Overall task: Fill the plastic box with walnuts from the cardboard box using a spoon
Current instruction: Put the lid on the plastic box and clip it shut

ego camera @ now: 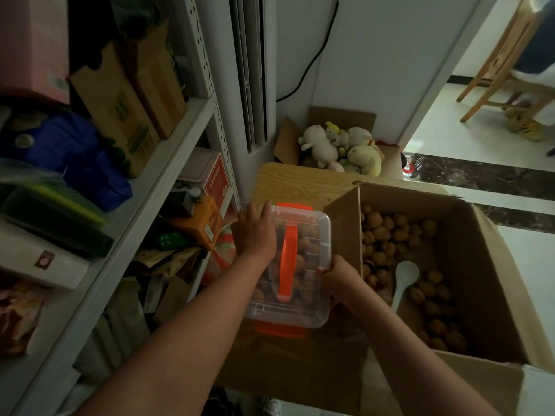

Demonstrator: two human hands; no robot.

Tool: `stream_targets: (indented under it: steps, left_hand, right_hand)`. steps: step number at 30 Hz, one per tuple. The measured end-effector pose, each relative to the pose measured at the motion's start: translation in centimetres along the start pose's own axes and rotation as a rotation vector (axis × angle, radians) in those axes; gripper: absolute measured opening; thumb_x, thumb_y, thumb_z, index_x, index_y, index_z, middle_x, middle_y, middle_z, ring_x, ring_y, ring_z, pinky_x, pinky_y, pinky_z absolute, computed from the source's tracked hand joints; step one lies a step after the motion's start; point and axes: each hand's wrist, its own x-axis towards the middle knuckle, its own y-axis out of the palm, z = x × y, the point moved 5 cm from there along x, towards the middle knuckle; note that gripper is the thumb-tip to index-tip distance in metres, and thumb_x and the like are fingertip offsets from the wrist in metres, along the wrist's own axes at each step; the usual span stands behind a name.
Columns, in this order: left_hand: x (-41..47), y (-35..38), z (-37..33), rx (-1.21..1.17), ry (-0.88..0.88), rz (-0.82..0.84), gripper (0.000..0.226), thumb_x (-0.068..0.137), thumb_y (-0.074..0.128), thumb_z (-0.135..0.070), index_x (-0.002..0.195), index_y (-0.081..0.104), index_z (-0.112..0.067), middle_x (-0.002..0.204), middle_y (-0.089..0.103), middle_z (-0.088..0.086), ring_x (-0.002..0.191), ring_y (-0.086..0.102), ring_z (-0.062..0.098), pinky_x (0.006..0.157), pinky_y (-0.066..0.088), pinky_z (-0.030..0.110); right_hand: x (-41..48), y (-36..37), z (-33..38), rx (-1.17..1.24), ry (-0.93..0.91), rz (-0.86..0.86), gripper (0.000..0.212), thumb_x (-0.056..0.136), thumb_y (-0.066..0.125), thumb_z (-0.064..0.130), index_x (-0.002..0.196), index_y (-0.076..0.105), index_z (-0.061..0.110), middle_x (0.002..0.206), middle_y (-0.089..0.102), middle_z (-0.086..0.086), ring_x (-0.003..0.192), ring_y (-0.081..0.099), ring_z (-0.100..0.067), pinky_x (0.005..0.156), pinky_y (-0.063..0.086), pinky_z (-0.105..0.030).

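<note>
Mostly, the walnuts (304, 245) inside the plastic box (315, 223) showed only as dim brown shapes through its clear lid, and the worktop (300, 181) beneath was hidden apart from its far edge. The left hand (255, 232) lay flat on the lid's far left corner, fingers straight and close together. The right hand (339, 277) gripped the box's right rim, fingers curled round it and largely out of sight. The spoon (404, 280) lay in the cardboard box (495, 280), just beside the plastic box.
</note>
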Motion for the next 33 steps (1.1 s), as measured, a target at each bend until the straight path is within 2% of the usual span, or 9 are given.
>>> stream_targets:
  steps: [4,10,13,16,19,25,29,31,33]
  left_hand:
    - [2.0,0.3,-2.2,-0.093,0.096,0.160,0.054,0.093,0.042,-0.022,0.145,0.031,-0.027,0.149,0.033,0.003,0.136,0.025,0.029,0.108,0.025,0.043]
    - [4.6,1.1,-4.2,-0.068,0.037,0.429,0.057,0.093,0.033,-0.044,0.145,0.032,-0.023,0.150,0.030,0.008,0.137,0.022,0.033,0.109,0.021,0.050]
    - [4.8,1.3,-3.9,-0.185,0.043,0.418,0.059,0.086,0.046,-0.058,0.134,0.048,-0.023,0.141,0.037,0.006,0.130,0.030,0.031,0.106,0.027,0.050]
    - [4.7,1.4,-3.5,-0.207,0.132,0.324,0.056,0.084,0.053,-0.058,0.127,0.055,-0.022,0.134,0.046,0.006,0.124,0.040,0.028,0.104,0.033,0.049]
    - [4.4,1.2,-3.2,-0.296,0.179,0.320,0.057,0.083,0.056,-0.055,0.129,0.055,-0.022,0.137,0.049,0.004,0.126,0.043,0.026,0.105,0.034,0.047]
    - [4.5,1.4,-2.4,-0.346,0.298,0.290,0.034,0.093,0.052,-0.025,0.126,0.059,-0.021,0.131,0.053,0.003,0.123,0.045,0.026,0.104,0.034,0.047]
    - [3.5,1.0,-2.9,-0.119,0.297,0.250,0.040,0.100,0.039,-0.028,0.139,0.046,-0.029,0.146,0.042,-0.003,0.134,0.034,0.023,0.110,0.024,0.045]
    - [2.7,1.2,-3.0,-0.006,0.312,0.287,0.047,0.102,0.029,-0.031,0.149,0.027,-0.029,0.156,0.024,-0.006,0.144,0.017,0.023,0.114,0.011,0.054]
    - [1.5,1.6,-2.4,0.084,0.342,0.307,0.053,0.103,0.019,-0.035,0.153,0.008,-0.024,0.160,0.004,-0.003,0.147,0.001,0.023,0.116,0.000,0.054]
  right_hand:
    - [0.2,0.0,-0.2,0.035,0.010,0.023,0.036,0.093,0.053,0.028,0.126,0.043,0.014,0.112,0.056,-0.010,0.093,0.062,-0.025,0.071,0.059,-0.041]
    - [0.4,-0.2,-0.1,0.039,0.034,0.030,0.037,0.092,0.055,0.029,0.124,0.043,0.016,0.111,0.055,-0.008,0.092,0.061,-0.024,0.073,0.059,-0.042]
    - [0.3,-0.2,-0.1,0.070,0.046,0.044,0.037,0.092,0.055,0.027,0.125,0.042,0.014,0.113,0.054,-0.010,0.092,0.060,-0.025,0.068,0.059,-0.040]
    - [0.2,-0.2,0.0,0.056,0.027,0.034,0.040,0.093,0.055,0.027,0.127,0.041,0.012,0.115,0.054,-0.012,0.093,0.061,-0.027,0.057,0.058,-0.036]
    - [0.1,-0.3,-0.1,0.054,0.027,0.024,0.039,0.093,0.055,0.028,0.126,0.042,0.012,0.115,0.055,-0.012,0.092,0.062,-0.026,0.058,0.059,-0.037]
    - [-0.1,-0.3,-0.1,0.064,0.033,0.014,0.036,0.092,0.056,0.026,0.121,0.045,0.010,0.109,0.056,-0.011,0.086,0.062,-0.025,0.057,0.058,-0.037]
    - [-0.7,-0.6,0.2,0.034,0.008,-0.039,0.033,0.091,0.058,0.027,0.117,0.047,0.008,0.107,0.058,-0.013,0.078,0.060,-0.022,0.052,0.056,-0.034]
    - [-1.1,-1.0,0.5,-0.044,-0.056,-0.126,0.038,0.089,0.061,0.026,0.120,0.045,0.012,0.115,0.056,-0.012,0.090,0.060,-0.024,0.068,0.058,-0.037]
    - [-2.2,-1.0,0.9,-0.297,-0.227,-0.271,0.057,0.085,0.064,0.021,0.135,0.036,0.017,0.133,0.045,-0.011,0.114,0.050,-0.027,0.089,0.051,-0.039]
